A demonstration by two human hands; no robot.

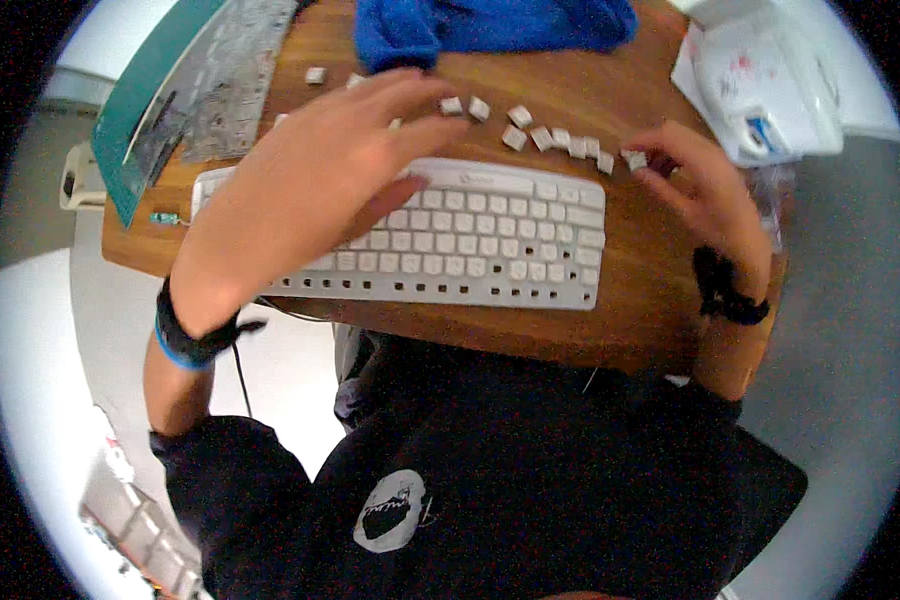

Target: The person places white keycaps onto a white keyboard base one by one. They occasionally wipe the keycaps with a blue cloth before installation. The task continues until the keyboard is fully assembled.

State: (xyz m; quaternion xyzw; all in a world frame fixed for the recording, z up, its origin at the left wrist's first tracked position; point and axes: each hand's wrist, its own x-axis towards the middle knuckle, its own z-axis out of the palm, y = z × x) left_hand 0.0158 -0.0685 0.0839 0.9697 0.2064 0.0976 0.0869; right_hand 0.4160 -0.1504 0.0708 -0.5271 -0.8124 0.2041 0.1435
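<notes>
A white keyboard [454, 232] lies on the wooden table before me, its bottom row and a few other spots showing dark bare switch sockets. My left hand [345, 150] reaches over the keyboard's upper left, fingers stretched and apart. Close to its fingertips lie two loose white keycaps, one of them this keycap [479, 108]. Right of the keyboard's top corner, my right hand [700, 175] pinches a white keycap [634, 159] between thumb and fingers. Several more keycaps [577, 147] form an uneven line between my hands. My left hand hides part of the keyboard.
Blue cloth [490, 28] lies at the table's far edge. A grey patterned sheet [232, 85] and a green mat [120, 150] are at far left, near a small green circuit board [166, 218]. White plastic bags [765, 80] sit at far right. One keycap [315, 75] lies apart.
</notes>
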